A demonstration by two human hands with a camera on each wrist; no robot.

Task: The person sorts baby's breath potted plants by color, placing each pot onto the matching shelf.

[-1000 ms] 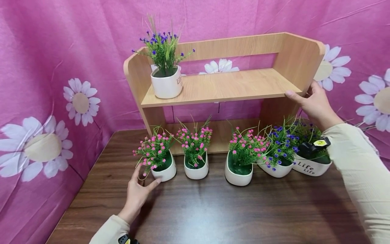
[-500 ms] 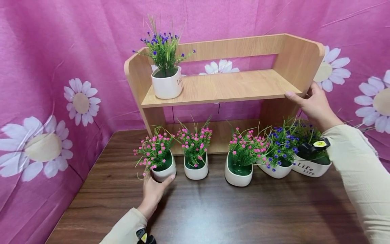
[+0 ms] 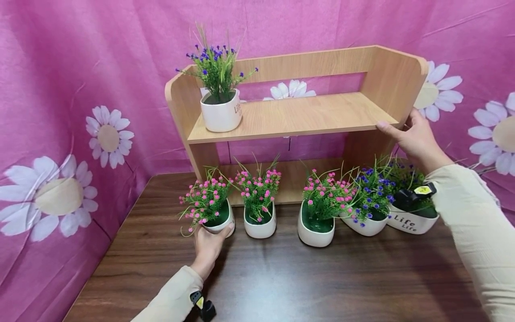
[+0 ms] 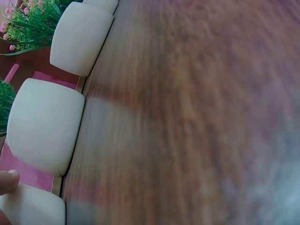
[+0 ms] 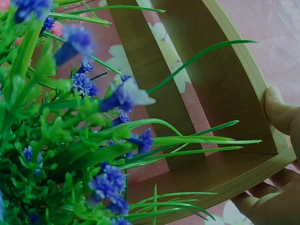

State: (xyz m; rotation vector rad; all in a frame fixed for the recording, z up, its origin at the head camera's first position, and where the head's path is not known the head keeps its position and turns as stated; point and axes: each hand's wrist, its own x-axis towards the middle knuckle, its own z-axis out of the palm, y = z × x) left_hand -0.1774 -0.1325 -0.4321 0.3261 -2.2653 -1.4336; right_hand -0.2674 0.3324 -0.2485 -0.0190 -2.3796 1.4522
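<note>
My left hand (image 3: 209, 246) grips the white pot (image 3: 223, 227) of the leftmost pink-flowered plant (image 3: 205, 199), thumb on its front side; the other fingers are mostly hidden behind the pot. In the left wrist view the thumb (image 4: 8, 182) lies against that pot. My right hand (image 3: 418, 136) holds the right side of the wooden shelf (image 3: 306, 112), its thumb at the front edge of the upper board. The right wrist view shows the thumb (image 5: 279, 110) and curled fingers around the shelf's side panel (image 5: 234, 79).
Beside the held pot stand two more pink-flowered pots (image 3: 260, 229) (image 3: 315, 237), then a blue-flowered pot (image 3: 366, 227) and a "Life" pot (image 3: 412, 221) under the right forearm. A purple-flowered pot (image 3: 221, 114) sits on the upper board's left end. Dark wooden table (image 3: 281, 277) lies in front.
My left hand has moved right and closed around the leftmost pot, its thumb shifting across the front. The right hand stays on the shelf.
</note>
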